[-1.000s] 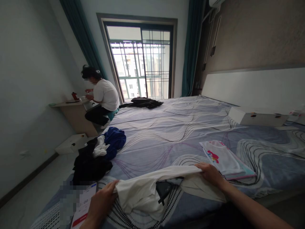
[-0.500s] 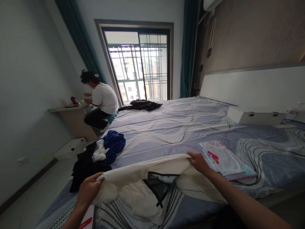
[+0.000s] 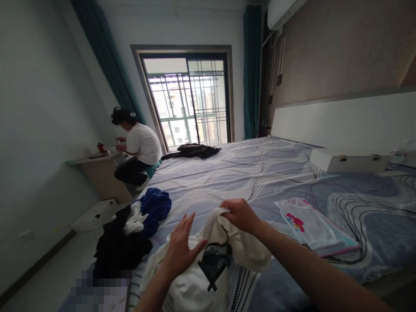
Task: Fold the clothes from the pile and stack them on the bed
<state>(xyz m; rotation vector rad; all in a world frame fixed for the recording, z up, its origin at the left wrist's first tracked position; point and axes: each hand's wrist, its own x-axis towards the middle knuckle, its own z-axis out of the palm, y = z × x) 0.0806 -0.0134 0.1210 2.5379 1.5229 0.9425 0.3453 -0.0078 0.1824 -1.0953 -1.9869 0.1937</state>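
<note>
Right hand (image 3: pixel 238 214) pinches the white cotton T-shirt with black print (image 3: pixel 208 268), bunched on the patterned bed (image 3: pixel 260 173); left hand (image 3: pixel 182 247) spread flat on it. One folded garment (image 3: pixel 312 227) done, dark heap (image 3: pixel 130 234) waiting.

Home bedroom. Large bed (image 3: pixel 260 173) with wavy-patterned grey-purple cover filling most of view, white headboard (image 3: pixel 341 123) against right wall. Loose clothes pile (image 3: pixel 130 229) at bed edge, folded garment (image 3: pixel 312 225) laid flat on cover, dark garment (image 3: pixel 193 150) near far end. Tall window (image 3: pixel 188 102) with grille, teal curtains (image 3: pixel 251 69) on both sides. Air conditioner (image 3: pixel 282 11) high on right wall. Small wall-mounted desk (image 3: pixel 97 162) at left, 1 person (image 3: pixel 136 145) seated there. White box (image 3: pixel 349 160) on bed by headboard.
</note>
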